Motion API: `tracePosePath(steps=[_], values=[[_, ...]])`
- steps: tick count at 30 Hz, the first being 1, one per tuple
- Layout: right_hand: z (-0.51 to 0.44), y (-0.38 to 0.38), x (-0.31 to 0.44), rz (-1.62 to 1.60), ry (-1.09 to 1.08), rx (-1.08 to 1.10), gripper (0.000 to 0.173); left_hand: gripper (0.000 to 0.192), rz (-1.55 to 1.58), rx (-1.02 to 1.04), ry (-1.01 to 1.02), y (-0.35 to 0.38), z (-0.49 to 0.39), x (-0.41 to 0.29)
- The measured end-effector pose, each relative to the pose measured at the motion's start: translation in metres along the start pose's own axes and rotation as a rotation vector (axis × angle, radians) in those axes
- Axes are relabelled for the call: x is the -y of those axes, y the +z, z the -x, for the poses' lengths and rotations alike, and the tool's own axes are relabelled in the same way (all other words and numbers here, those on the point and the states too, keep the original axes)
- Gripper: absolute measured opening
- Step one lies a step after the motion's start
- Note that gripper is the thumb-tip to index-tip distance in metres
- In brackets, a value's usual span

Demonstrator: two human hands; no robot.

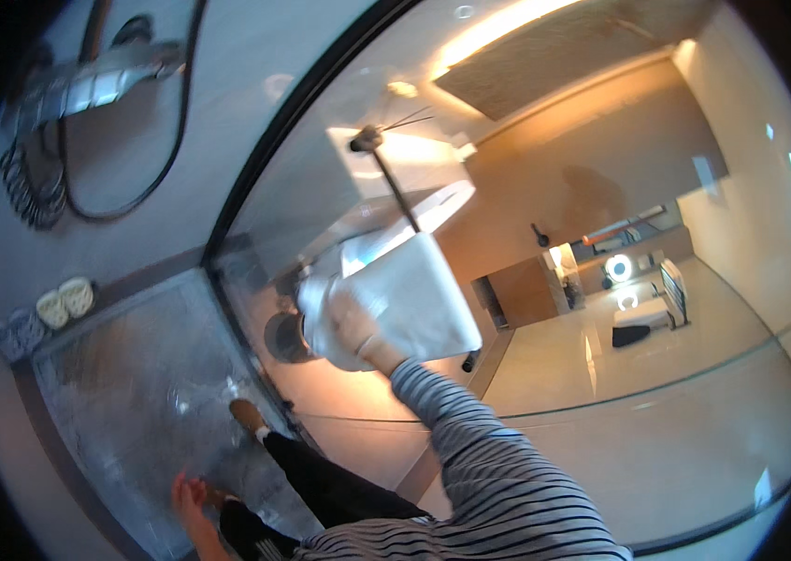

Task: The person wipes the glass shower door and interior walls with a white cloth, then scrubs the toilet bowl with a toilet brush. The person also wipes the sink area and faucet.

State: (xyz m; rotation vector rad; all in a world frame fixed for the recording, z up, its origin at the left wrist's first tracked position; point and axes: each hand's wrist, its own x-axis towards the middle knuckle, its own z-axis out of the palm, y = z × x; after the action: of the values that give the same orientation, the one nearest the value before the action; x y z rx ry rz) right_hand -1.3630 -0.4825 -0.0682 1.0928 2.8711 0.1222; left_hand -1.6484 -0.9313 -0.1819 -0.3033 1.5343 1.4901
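Observation:
My right hand (352, 319), blurred, is on a white cloth (430, 301) spread against the clear glass panel (550, 435) of a shower enclosure. Part of the cloth bunches around the fingers, and its wide flat end hangs out to the right. The right arm reaches up in a striped sleeve. Low at the left, my left hand (190, 494) hangs over the shower floor (136, 379), its fingers loosely apart and nothing visible in them. A dark metal bar (395, 189) runs from a fitting on the glass down behind the cloth's upper edge.
A chrome shower mixer (87, 95) and a looped dark hose (178, 147) are on the left wall. Cream round objects (66, 301) and grey patterned ones (20, 333) lie along the ledge. The floor looks wet. A black frame (248, 168) edges the glass; a dark bin (285, 338) shows through it.

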Motion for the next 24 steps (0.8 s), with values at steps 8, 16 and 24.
tracePosePath(steps=[8,16,24], values=[[0.102,-0.248,0.010,0.449,0.063,-0.111,0.034,0.033,-0.113,0.182,-0.001,-0.025,0.021,-0.035],[0.213,-0.721,-0.010,1.116,0.407,-0.912,0.058,0.031,-0.220,0.424,-0.063,0.042,-0.010,-0.012],[0.234,-0.453,0.017,0.789,0.444,-0.832,0.023,0.046,-0.222,0.797,-0.304,0.060,-0.033,-0.023]])
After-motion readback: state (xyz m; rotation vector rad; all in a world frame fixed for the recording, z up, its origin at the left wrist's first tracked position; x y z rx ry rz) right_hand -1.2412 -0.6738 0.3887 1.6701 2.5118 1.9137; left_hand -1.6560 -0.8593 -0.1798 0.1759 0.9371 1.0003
